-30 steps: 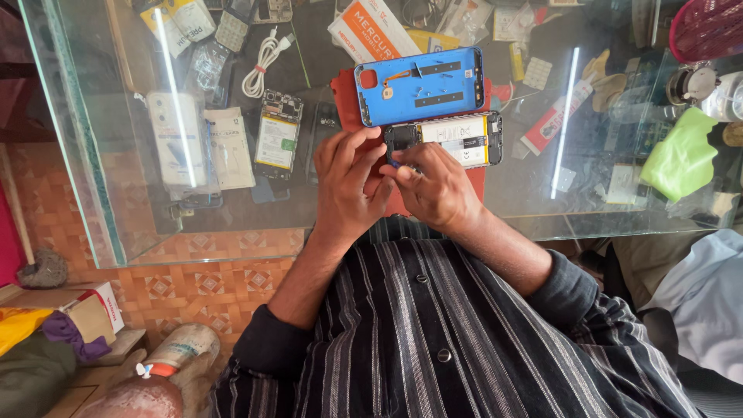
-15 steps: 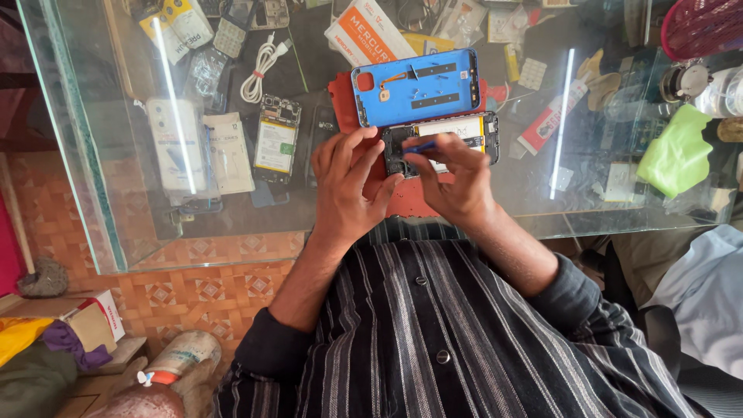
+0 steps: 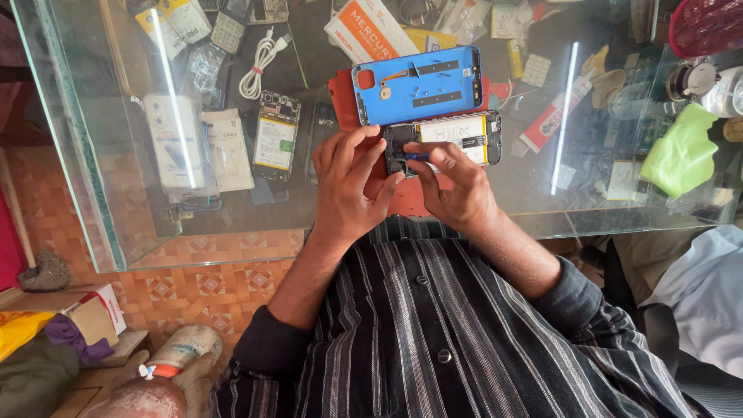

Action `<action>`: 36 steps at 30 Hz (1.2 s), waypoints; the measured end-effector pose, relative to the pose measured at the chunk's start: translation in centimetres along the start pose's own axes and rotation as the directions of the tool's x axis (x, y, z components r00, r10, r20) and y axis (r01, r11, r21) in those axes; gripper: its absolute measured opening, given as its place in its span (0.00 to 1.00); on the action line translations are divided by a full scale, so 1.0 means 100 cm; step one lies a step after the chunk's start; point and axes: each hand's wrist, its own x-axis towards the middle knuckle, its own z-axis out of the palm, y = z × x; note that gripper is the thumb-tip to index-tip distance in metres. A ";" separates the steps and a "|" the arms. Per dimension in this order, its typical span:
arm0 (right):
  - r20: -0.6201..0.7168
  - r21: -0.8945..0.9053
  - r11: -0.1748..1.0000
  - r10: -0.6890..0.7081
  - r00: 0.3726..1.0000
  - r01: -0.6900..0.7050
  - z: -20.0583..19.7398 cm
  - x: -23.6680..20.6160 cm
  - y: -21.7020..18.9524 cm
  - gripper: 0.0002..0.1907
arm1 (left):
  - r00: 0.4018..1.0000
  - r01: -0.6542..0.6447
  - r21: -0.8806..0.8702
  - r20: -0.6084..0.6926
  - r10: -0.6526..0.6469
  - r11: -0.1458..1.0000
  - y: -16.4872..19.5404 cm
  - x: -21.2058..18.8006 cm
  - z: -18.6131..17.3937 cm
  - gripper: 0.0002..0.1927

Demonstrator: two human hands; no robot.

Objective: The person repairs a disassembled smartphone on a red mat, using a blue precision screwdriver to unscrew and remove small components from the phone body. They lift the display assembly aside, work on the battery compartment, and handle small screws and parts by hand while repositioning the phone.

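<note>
The left hand rests on the near end of the opened phone, fingers spread and curved to steady it. The right hand pinches a thin blue tool over the board. The phone lies on a red mat on the glass desk. It looks light, stiff and fragile inside; holding by the edges seems safest. Beyond lies the blue cover.
</note>
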 end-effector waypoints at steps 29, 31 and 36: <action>0.148 0.089 0.969 0.217 0.965 -0.232 -0.003 -0.003 -0.005 0.28 | 1.000 -0.008 -0.009 -0.011 0.008 1.000 0.000 0.000 -0.001 0.23; 0.018 0.157 0.967 0.200 0.980 -0.201 -0.002 -0.003 0.001 0.28 | 1.000 -0.009 -0.013 -0.009 0.009 1.000 0.000 0.001 0.000 0.23; -0.106 0.170 0.976 0.158 0.982 -0.139 -0.007 -0.009 0.008 0.33 | 1.000 -0.010 -0.013 -0.007 0.010 1.000 0.000 0.000 0.000 0.23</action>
